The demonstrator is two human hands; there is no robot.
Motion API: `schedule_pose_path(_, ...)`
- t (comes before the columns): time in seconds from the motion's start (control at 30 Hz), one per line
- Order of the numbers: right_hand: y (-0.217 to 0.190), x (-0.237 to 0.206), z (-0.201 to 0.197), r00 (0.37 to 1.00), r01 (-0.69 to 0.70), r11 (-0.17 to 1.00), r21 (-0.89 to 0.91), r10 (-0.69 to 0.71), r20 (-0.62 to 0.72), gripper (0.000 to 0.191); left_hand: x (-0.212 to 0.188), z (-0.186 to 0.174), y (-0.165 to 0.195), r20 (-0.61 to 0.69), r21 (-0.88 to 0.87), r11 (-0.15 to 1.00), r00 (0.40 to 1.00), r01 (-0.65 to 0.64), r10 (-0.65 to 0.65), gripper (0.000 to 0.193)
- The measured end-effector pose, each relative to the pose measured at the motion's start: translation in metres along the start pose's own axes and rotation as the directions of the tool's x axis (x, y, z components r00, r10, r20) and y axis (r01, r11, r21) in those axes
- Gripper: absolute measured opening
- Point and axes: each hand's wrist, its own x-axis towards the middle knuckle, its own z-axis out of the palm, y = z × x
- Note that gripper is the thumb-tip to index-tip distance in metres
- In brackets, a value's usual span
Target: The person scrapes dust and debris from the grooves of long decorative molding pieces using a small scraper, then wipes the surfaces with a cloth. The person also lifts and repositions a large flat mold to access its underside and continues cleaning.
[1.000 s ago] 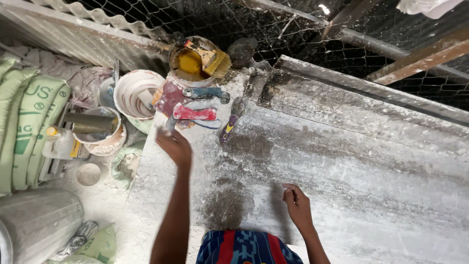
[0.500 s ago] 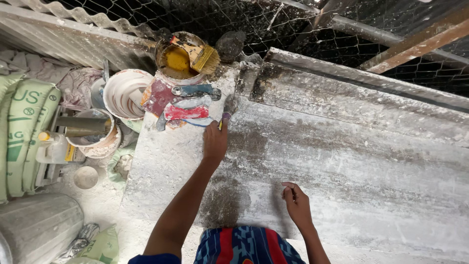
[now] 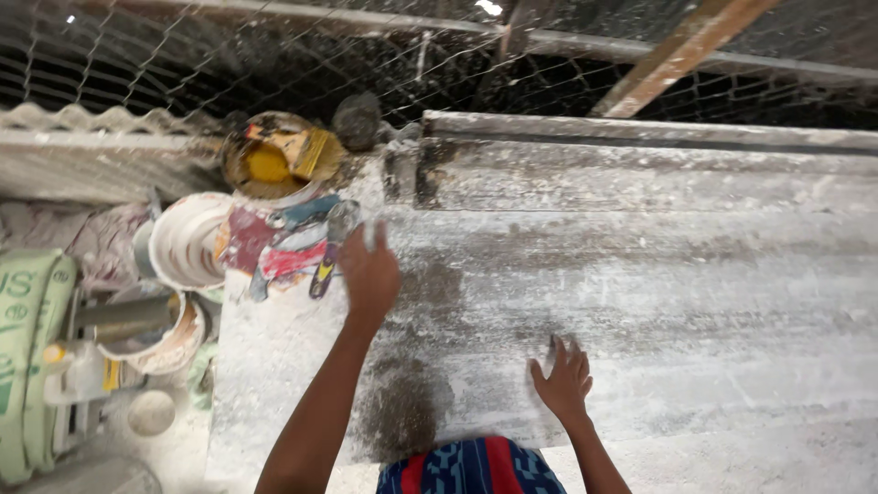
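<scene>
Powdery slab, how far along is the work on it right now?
Done: white powder covers most of the slab. In hand: the left hand is at the scrapers on its far corner, grip unclear; the right hand lies flat, fingers spread, on the slab. Left: a dark patch near the front edge shows through, seemingly uncoated.

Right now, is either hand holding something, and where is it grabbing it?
The left hand reaches a whitish tool by the scrapers; whether it has a grip cannot be told. The right hand lies flat on the dusty slab, holding nothing.
</scene>
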Motion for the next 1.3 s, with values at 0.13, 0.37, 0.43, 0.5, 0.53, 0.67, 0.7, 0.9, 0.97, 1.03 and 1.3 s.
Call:
schedule_pose_path(0.13, 0.009, 0.003, -0.001, 0.996, 0.035, 0.991, -0.125, -0.024, 0.091, 0.098, 0.079, 0.024, 0.084, -0.024, -0.095, 0.933, 0.938, -0.346, 0.346, 0.052)
schedule_pose_path(0.37, 0.019, 0.003, -0.009, 0.976, 0.028, 0.989, -0.146, 0.004, 0.217, 0.1, 0.159, 0.063, 0.181, 0.113, 0.309, 0.841, 0.895, -0.444, 0.431, 0.053)
schedule_pose_path(0.43, 0.023, 0.002, -0.014, 0.967, 0.033, 0.992, -0.124, 0.0, 0.256, 0.099, 0.162, 0.065, 0.192, 0.305, 0.511, 0.744, 0.9, -0.43, 0.311, 0.066)
schedule_pose_path(0.5, 0.026, -0.002, -0.021, 0.963, 0.028, 0.994, -0.106, 0.001, 0.27, 0.097, 0.16, 0.065, 0.197, 0.153, 0.341, 0.871, 0.935, -0.354, 0.32, 0.026)
schedule_pose_path(0.53, 0.027, -0.004, -0.025, 0.964, 0.021, 0.997, -0.078, 0.001, 0.266, 0.096, 0.155, 0.06, 0.199, 0.308, 0.362, 0.836, 0.899, -0.413, 0.31, 0.033)
schedule_pose_path(0.67, 0.03, -0.017, -0.038, 0.972, 0.021, 1.0, 0.007, -0.022, 0.236, 0.093, 0.138, 0.035, 0.201, 0.424, 0.256, 0.787, 0.797, -0.561, 0.431, 0.047)
schedule_pose_path(0.7, 0.03, -0.02, -0.039, 0.974, 0.024, 1.0, 0.019, -0.028, 0.226, 0.092, 0.132, 0.03, 0.199, 0.452, 0.232, 0.77, 0.767, -0.594, 0.456, 0.045)
schedule_pose_path(0.9, 0.054, -0.021, -0.02, 0.981, 0.11, 0.969, 0.223, -0.142, 0.132, 0.077, 0.055, 0.045, 0.178, 0.512, -0.259, 0.81, 0.636, -0.526, 0.577, 0.041)
schedule_pose_path(0.97, 0.083, -0.014, -0.02, 0.891, 0.371, 0.873, 0.317, -0.238, -0.387, 0.049, 0.002, 0.056, 0.174, 0.482, -0.196, 0.72, 0.574, -0.666, 0.662, 0.049)
schedule_pose_path(1.03, 0.131, -0.003, -0.028, 0.871, 0.349, 0.721, 0.599, -0.014, -0.49, 0.037, -0.061, 0.066, 0.173, 0.52, 0.079, 0.631, 0.572, -0.772, 0.634, 0.036)
schedule_pose_path(1.3, 0.352, 0.03, -0.137, 0.927, -0.021, -0.316, 0.949, 0.348, 0.137, 0.086, -0.33, 0.064, 0.202, 0.344, -0.127, 0.733, 0.663, -0.669, 0.665, 0.011)
